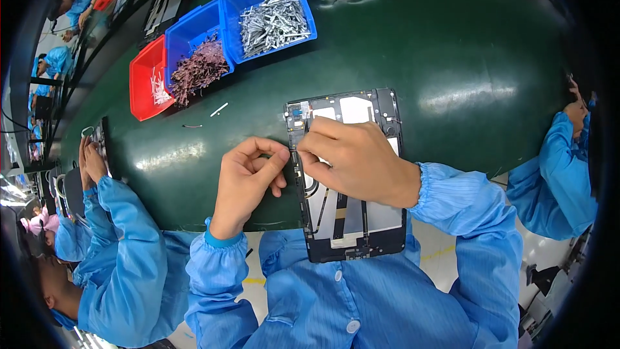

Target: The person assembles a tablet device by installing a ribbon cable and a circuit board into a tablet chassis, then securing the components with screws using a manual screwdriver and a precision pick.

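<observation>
An opened tablet (381, 221), with its inner boards, dark cables and pale panels showing, lies in front of me; its near end reaches past the table's edge. My left hand (244, 178) is beside its left edge, thumb and forefinger pinched together at the rim. Over the upper part of the tablet, my right hand (358, 160) has its fingers drawn together near that same edge, close to the left fingertips. Whatever sits between either set of fingers is too small or hidden to make out. The right hand covers part of the inner boards.
Far left stand a red bin (143, 76) of white pieces, a blue bin (184, 26) of brownish-pink pieces and another blue bin (230, 10) of silvery strips. A white strip (220, 109) and a short wire (192, 126) lie on the green table (361, 39). Co-workers sit on both sides.
</observation>
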### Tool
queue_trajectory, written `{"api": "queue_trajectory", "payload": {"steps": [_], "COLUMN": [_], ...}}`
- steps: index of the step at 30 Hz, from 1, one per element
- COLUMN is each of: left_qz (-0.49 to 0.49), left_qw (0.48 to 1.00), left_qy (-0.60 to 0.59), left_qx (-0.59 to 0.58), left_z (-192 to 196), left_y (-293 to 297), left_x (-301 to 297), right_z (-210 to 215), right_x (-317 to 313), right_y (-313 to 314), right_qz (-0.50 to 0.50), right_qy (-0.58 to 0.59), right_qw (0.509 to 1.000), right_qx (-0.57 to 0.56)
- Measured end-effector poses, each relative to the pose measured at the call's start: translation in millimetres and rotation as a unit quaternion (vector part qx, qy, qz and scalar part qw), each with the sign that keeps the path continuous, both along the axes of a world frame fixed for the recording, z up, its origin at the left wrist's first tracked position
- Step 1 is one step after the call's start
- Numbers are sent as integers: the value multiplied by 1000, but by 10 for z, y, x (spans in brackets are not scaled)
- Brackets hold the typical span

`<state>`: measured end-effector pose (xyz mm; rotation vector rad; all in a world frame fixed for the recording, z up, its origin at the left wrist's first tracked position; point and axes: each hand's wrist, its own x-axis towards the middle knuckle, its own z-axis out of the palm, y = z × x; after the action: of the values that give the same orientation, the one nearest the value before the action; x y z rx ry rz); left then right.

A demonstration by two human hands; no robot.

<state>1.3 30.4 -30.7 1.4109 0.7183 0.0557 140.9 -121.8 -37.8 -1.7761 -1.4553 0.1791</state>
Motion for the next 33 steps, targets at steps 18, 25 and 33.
{"api": "queue_trajectory", "payload": {"steps": [18, 25, 33], "left_qz": [-21, 3, 13], "left_qw": [999, 999, 999], "left_qy": [39, 36, 28], "left_qx": [13, 4, 14], "left_z": [76, 80, 53], "left_y": [34, -7, -24], "left_x": [85, 101, 91], "right_z": [-28, -18, 73], "right_x": [4, 3, -13], "right_y": [8, 10, -58], "right_qz": [-1, -4, -26], "right_qy": [4, 16, 58], "right_qw": [1000, 1000, 998], "right_qx": [20, 25, 27]}}
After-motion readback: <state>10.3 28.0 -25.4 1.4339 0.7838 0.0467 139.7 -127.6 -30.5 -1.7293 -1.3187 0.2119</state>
